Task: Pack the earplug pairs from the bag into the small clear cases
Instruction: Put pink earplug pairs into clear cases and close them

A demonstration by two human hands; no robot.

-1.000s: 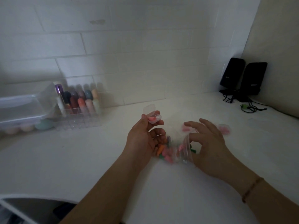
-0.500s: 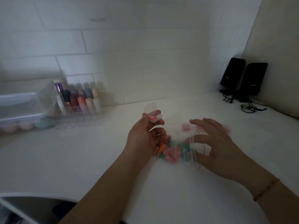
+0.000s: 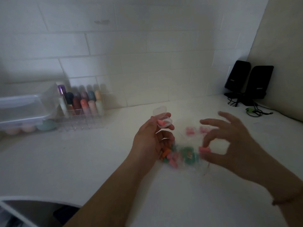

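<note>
My left hand (image 3: 150, 141) holds a small clear case (image 3: 164, 119) between thumb and fingertips, its lid flipped up and a pink earplug inside. Its lower fingers rest on a clear bag (image 3: 182, 155) of pink, orange and green earplugs lying on the white counter. My right hand (image 3: 229, 145) hovers over the bag's right end and pinches one pink earplug (image 3: 204, 149) between thumb and forefinger, the other fingers spread. More small cases with pink earplugs (image 3: 196, 130) lie blurred just behind the bag.
A clear organiser of coloured tubes (image 3: 82, 108) and a lidded clear box (image 3: 23, 112) stand at the back left by the tiled wall. Two black speakers (image 3: 249, 82) with cables sit in the back right corner. The counter's front edge (image 3: 32, 199) curves at bottom left.
My right hand dipped to the bag and came up pinching a pink earplug. The bag shifted slightly. My left hand kept the open case almost still.
</note>
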